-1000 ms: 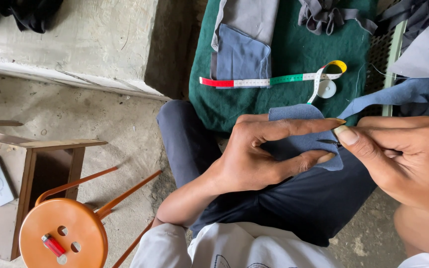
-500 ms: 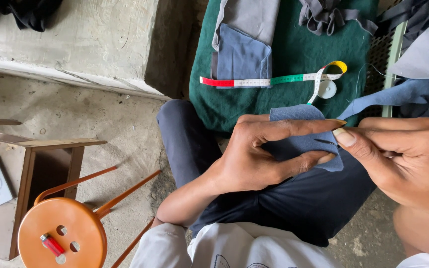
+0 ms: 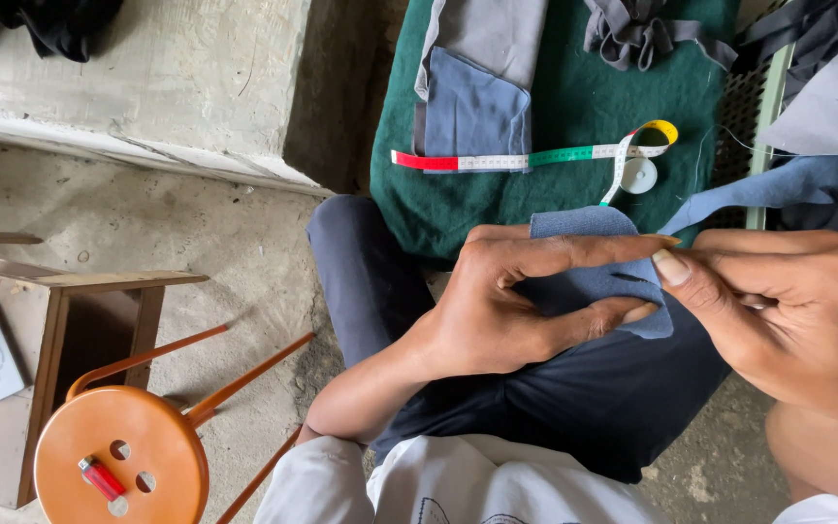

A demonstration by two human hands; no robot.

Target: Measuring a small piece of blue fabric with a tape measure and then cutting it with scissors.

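Both hands grasp the blue fabric piece (image 3: 598, 281): the left hand (image 3: 526, 306) pinches it, the right hand (image 3: 788, 311) grips its edge. It is just below the measuring tape (image 3: 535, 157) on the green cloth (image 3: 574, 107).

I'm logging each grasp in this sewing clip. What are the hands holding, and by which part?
Both hold a small blue-grey fabric piece: the left hand pinches its middle, the right hand grips its right edge.
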